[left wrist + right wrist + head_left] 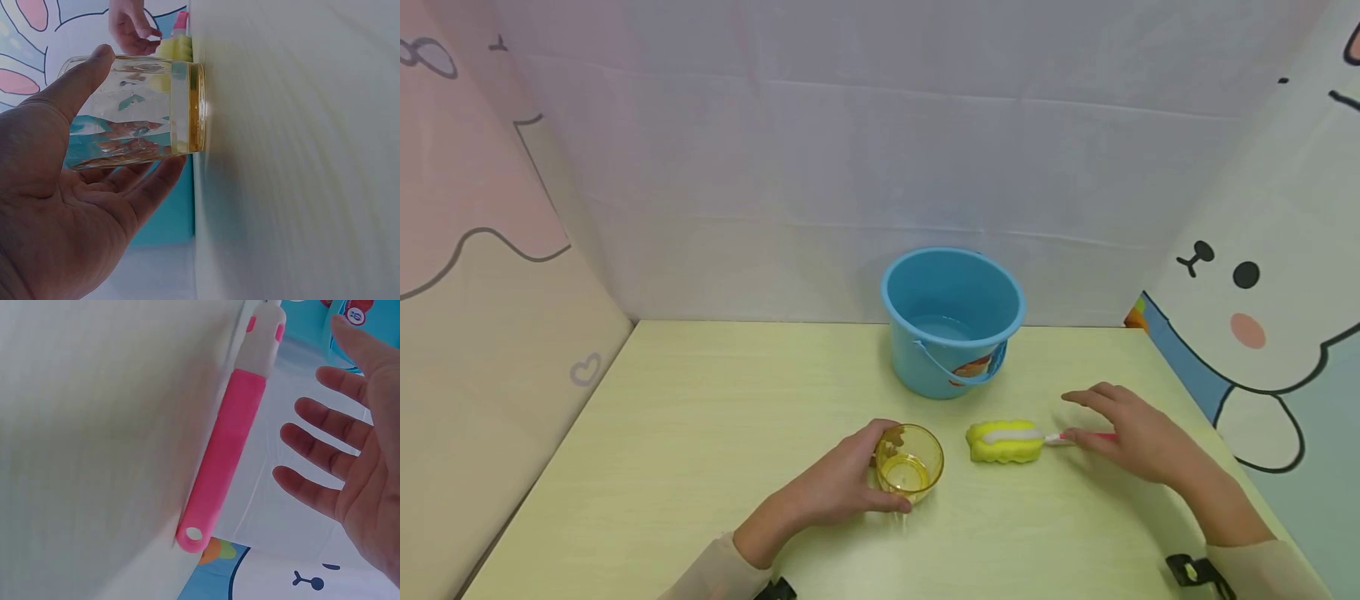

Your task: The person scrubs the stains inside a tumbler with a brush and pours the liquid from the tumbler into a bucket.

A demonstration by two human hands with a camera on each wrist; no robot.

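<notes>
My left hand (838, 479) holds a yellow-tinted drinking glass (917, 492) from the side, thumb on one side and fingers on the other. The left wrist view shows the glass (134, 112) with its amber base at the tabletop; it bears a leaf-like pattern. To its right lies a cup brush with a yellow-green and white sponge head (1006, 442). My right hand (1138, 435) hovers by the brush's handle, fingers spread. In the right wrist view the pink handle (228, 444) lies apart from my fingertips (290, 478).
Behind the glass and brush stands a blue bucket (921, 362), its handle hanging at the front. A pale wood-grain table (715, 400) bears everything. A light cloth backdrop (775, 167) closes off the rear, with cartoon-printed panels on both sides.
</notes>
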